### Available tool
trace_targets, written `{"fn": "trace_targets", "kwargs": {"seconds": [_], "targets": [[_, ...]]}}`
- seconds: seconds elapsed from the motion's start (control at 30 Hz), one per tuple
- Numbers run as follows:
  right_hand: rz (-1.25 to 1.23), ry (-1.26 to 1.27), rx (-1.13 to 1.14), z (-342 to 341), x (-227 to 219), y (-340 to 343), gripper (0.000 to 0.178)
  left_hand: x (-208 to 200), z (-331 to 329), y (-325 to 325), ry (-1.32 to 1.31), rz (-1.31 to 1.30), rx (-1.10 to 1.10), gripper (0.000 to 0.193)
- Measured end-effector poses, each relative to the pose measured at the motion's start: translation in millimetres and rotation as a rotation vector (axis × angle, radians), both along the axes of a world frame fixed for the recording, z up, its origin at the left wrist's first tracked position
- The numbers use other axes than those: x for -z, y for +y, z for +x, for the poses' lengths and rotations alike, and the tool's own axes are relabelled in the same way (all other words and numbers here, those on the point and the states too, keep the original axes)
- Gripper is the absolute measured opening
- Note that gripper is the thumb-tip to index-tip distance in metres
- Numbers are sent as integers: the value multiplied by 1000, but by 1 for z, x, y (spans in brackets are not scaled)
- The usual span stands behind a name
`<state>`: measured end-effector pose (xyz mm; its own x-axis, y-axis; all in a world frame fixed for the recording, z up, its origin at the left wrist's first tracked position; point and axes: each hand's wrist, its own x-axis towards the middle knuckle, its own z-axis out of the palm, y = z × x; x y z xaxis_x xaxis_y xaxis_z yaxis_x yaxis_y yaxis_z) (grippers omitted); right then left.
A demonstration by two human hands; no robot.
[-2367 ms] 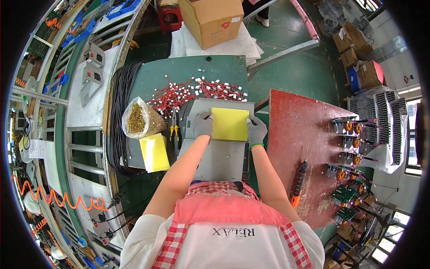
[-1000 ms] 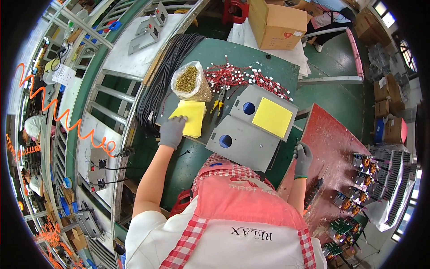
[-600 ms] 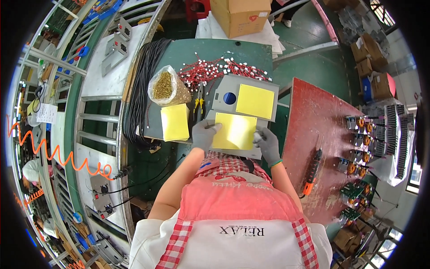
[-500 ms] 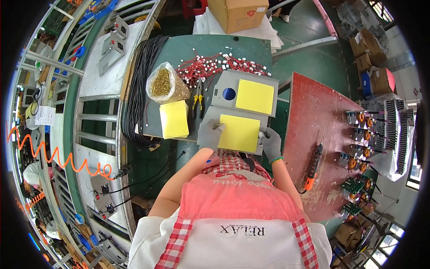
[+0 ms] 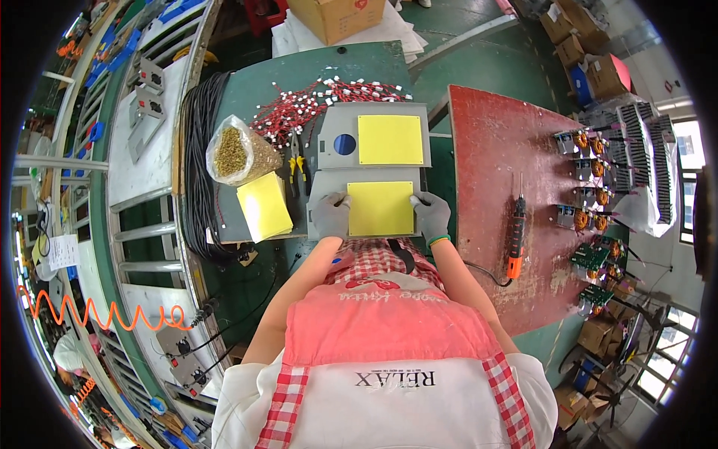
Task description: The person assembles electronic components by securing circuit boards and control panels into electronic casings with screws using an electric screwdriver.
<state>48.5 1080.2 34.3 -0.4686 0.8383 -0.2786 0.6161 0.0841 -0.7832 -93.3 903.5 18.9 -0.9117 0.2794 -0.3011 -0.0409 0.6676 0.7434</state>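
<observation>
Evenly, the two gloved hands stand apart, one at each short side of the near sheet [image 5: 381, 209], a yellow rectangle lying on the near panel [image 5: 327, 181], which is grey. The left hand [image 5: 331, 215] has its thumb at the sheet's left edge; the right hand [image 5: 431, 215] has its thumb at the right edge. Both are partly curled, and I cannot tell whether either grips the sheet or only presses its edge. Just beyond, the far panel [image 5: 334, 118] carries a far sheet [image 5: 390, 140] on its right part, with a round blue patch [image 5: 345, 144] to the left of it. Left of the panels lie yellow-handled pliers [image 5: 298, 165], then a stack [image 5: 263, 207] of yellow sheets and, just past the stack, a clear bag [image 5: 255, 159] of small gold-coloured parts. Red wires [image 5: 288, 114] with white ends are heaped on the far side of the green table [image 5: 280, 72], and black cables [image 5: 199, 161] run along its left edge. To the right, a screwdriver [image 5: 516, 236] lies on the red table [image 5: 482, 157], with circuit assemblies [image 5: 580, 218] lined up along the right edge.
</observation>
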Motion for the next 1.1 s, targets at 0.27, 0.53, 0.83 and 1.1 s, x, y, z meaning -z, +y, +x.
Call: {"fn": "trace_targets", "kwargs": {"seconds": [0.27, 0.53, 0.83, 1.1], "targets": [[-62, -46, -11, 1, 2, 7, 23, -15, 7, 9, 78, -70, -9, 22], [-174, 61, 60, 2, 3, 3, 18, -14, 9, 7, 68, -53, -7, 21], [-122, 21, 22, -2, 8, 6, 20, -18, 2, 7, 45, -1, 7, 23], [-555, 457, 206, 49, -5, 26, 26, 25, -30, -20, -263, 396, -138, 32]]}}
